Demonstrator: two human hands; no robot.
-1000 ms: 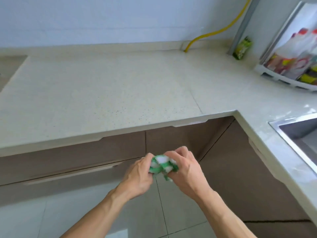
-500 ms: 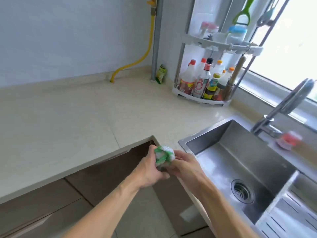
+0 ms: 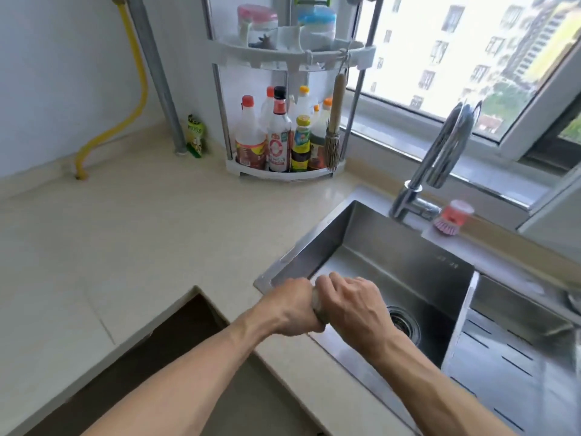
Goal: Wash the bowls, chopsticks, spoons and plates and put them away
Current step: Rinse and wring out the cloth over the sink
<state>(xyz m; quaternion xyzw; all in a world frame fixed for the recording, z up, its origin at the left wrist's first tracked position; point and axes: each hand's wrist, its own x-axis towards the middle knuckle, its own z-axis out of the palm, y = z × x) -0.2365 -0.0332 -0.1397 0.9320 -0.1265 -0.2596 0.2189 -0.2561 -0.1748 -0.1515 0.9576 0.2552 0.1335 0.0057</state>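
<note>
My left hand (image 3: 294, 305) and my right hand (image 3: 352, 305) are pressed together over the near left corner of the steel sink (image 3: 393, 256). Between them they grip a balled-up cloth (image 3: 318, 306); only a pale sliver of it shows between the palms. The sink basin holds nothing that I can see, and its drain (image 3: 404, 324) lies just right of my right hand. No bowls, chopsticks, spoons or plates are in view.
A chrome faucet (image 3: 440, 162) rises behind the sink, with a pink dish brush (image 3: 452, 215) beside it. A corner rack (image 3: 283, 121) of sauce bottles stands at the back. A slotted drain tray (image 3: 509, 357) fills the sink's right part. Beige countertop (image 3: 125, 247) stretches left.
The view has swung right from the counter to the sink. Both hands, still clasping the cloth, have moved over the sink's near corner and closed round it so its green pattern no longer shows.
</note>
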